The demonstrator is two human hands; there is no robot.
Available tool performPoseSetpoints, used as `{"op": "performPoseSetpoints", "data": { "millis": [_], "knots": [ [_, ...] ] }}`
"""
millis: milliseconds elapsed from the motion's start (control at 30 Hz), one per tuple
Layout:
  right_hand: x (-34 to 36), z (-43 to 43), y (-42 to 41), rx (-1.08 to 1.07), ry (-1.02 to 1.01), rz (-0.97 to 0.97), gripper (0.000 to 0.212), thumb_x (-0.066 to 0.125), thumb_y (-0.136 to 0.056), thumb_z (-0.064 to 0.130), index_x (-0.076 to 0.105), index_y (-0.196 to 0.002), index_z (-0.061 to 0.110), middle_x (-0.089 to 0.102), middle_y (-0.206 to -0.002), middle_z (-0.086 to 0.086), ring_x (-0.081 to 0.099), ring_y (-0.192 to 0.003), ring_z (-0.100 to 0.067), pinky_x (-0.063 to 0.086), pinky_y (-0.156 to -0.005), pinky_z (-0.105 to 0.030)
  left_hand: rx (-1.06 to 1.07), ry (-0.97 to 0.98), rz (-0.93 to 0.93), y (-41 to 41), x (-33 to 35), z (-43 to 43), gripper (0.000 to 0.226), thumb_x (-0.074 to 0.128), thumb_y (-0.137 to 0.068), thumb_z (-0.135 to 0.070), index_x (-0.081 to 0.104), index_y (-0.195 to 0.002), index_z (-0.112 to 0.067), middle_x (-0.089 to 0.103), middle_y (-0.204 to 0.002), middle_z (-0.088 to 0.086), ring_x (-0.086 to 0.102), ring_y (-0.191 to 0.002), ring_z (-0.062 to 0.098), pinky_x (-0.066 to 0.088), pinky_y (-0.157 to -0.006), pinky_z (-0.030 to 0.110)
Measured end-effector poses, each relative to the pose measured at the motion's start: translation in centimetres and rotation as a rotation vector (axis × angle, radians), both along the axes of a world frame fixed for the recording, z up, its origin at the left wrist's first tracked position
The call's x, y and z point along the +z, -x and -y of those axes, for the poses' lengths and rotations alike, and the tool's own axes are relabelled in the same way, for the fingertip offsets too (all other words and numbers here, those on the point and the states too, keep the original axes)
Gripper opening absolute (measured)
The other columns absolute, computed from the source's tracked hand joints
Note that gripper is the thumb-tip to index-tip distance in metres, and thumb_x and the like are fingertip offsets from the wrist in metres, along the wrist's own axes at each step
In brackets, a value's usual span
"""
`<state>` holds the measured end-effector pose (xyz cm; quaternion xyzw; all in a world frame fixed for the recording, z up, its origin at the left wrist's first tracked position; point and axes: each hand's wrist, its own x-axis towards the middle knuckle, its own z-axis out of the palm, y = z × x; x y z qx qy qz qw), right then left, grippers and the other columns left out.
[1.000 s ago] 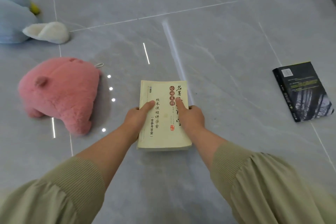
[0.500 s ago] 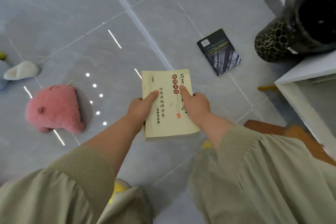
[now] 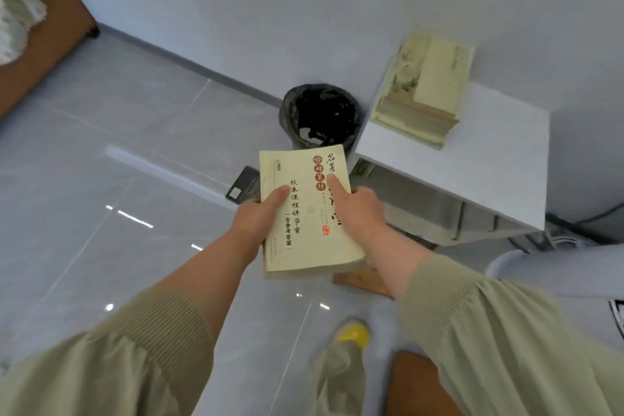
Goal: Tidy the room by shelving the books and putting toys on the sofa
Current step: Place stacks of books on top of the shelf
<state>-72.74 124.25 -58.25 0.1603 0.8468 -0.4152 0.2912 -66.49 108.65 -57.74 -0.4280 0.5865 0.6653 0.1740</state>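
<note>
Both hands, left grip (image 3: 261, 218) and right grip (image 3: 359, 209), clamp a pale yellow paperback book (image 3: 305, 209), with the white desk (image 3: 472, 176) beyond the right grip.

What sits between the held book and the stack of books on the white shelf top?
In the head view, only bare white shelf top lies between the held book and the stack; the bin sits off to the left.
</note>
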Motion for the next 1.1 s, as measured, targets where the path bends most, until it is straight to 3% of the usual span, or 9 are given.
{"op": "performPoseSetpoints", "data": {
  "millis": [100, 267, 367, 433, 500, 600, 733, 867, 1100],
  "knots": [
    [3.4, -4.5, 3.4, -0.034, 0.007, -0.050, 0.059, 0.046, -0.082, 0.070, 0.060, -0.098, 0.015, 0.068, -0.086, 0.002, 0.066, -0.070, -0.014, 0.044, -0.052, -0.025, -0.076, 0.011, -0.018, 4.5, 3.1, -3.6, 0.039, 0.062, -0.086, -0.046, 0.063, -0.103, -0.011, 0.072, -0.088, 0.004, 0.069, -0.075, 0.019, 0.049, -0.056, 0.028],
    [6.5, -10.6, 10.8, -0.155, 0.058, -0.105, 0.056, 0.049, -0.082, 0.069, 0.061, -0.090, 0.014, 0.069, -0.085, 0.000, 0.066, -0.072, -0.017, 0.046, -0.057, -0.027, -0.204, -0.004, -0.112, 13.6, 6.3, -8.9, 0.032, 0.065, -0.085, -0.043, 0.064, -0.095, -0.014, 0.073, -0.087, 0.004, 0.070, -0.078, 0.021, 0.054, -0.063, 0.031],
    [7.6, -13.7, 14.1, -0.233, 0.090, -0.130, 0.045, 0.052, -0.085, 0.062, 0.059, -0.076, 0.018, 0.066, -0.074, 0.004, 0.062, -0.062, -0.013, 0.042, -0.052, -0.023, -0.257, -0.074, -0.140, 17.9, 7.0, -11.5, 0.038, 0.069, -0.082, -0.041, 0.064, -0.105, -0.010, 0.074, -0.092, 0.005, 0.071, -0.083, 0.022, 0.056, -0.068, 0.033],
    [7.7, -15.2, 15.7, -0.273, 0.097, -0.130, 0.047, 0.053, -0.086, 0.059, 0.052, -0.066, 0.017, 0.062, -0.067, 0.004, 0.060, -0.059, -0.015, 0.044, -0.054, -0.024, -0.258, -0.099, -0.160, 20.0, 7.0, -12.8, 0.056, 0.071, -0.080, -0.042, 0.054, -0.123, -0.009, 0.072, -0.102, 0.004, 0.070, -0.088, 0.022, 0.056, -0.074, 0.037],
    [7.4, -16.2, 17.2, -0.330, 0.103, -0.088, 0.052, 0.054, -0.083, 0.062, 0.051, -0.071, 0.011, 0.063, -0.072, -0.003, 0.060, -0.064, -0.021, 0.048, -0.062, -0.028, -0.257, -0.117, -0.162, 21.7, 6.7, -13.5, 0.081, 0.074, -0.077, -0.041, 0.032, -0.143, -0.019, 0.064, -0.117, 0.002, 0.067, -0.096, 0.022, 0.054, -0.085, 0.041],
    [7.2, -16.9, 19.5, -0.404, 0.116, -0.037, 0.051, 0.053, -0.085, 0.061, 0.058, -0.083, 0.011, 0.065, -0.078, -0.008, 0.062, -0.067, -0.024, 0.048, -0.064, -0.028, -0.296, -0.169, -0.188, 24.3, 6.5, -13.6, 0.090, 0.072, -0.080, -0.036, 0.014, -0.149, -0.031, 0.058, -0.125, 0.001, 0.063, -0.102, 0.020, 0.050, -0.091, 0.040],
    [7.1, -16.1, 23.4, -0.478, 0.150, 0.004, 0.048, 0.049, -0.091, 0.056, 0.067, -0.087, 0.011, 0.070, -0.081, -0.004, 0.066, -0.068, -0.020, 0.047, -0.054, -0.024, -0.414, -0.189, -0.220, 29.8, 5.9, -12.3, 0.085, 0.069, -0.083, -0.034, 0.015, -0.148, -0.031, 0.057, -0.126, 0.001, 0.061, -0.101, 0.017, 0.050, -0.080, 0.030],
    [6.9, -16.0, 26.9, -0.546, 0.100, 0.008, 0.052, 0.046, -0.090, 0.061, 0.069, -0.096, 0.014, 0.072, -0.091, -0.007, 0.068, -0.078, -0.023, 0.050, -0.060, -0.028, -0.540, -0.199, -0.215, 34.8, 5.1, -12.1, 0.089, 0.072, -0.078, -0.042, 0.016, -0.147, -0.033, 0.053, -0.134, 0.001, 0.059, -0.111, 0.021, 0.045, -0.101, 0.044],
    [5.6, -15.8, 32.3, -0.563, 0.015, -0.004, 0.056, 0.044, -0.090, 0.062, 0.070, -0.102, 0.014, 0.072, -0.093, -0.008, 0.068, -0.079, -0.025, 0.049, -0.060, -0.029, -0.670, -0.104, -0.210, 39.9, 3.3, -11.7, 0.083, 0.070, -0.082, -0.037, 0.021, -0.148, -0.022, 0.052, -0.133, 0.005, 0.054, -0.115, 0.020, 0.043, -0.098, 0.034]
  ]
}}
